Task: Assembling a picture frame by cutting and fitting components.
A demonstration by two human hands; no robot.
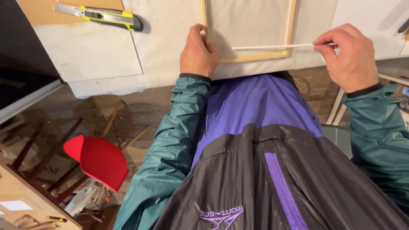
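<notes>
Left hand (197,51) grips the thin pale wooden frame's (252,58) corner on the worktop (166,48), right hand (347,55) pinches a thin white strip (274,47) across it.

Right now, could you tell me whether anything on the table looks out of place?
The utility knife lies loose near the table's left side, blade end seemingly exposed. Otherwise, the wooden frame sits square, and nothing looks spilled or damaged.
</notes>
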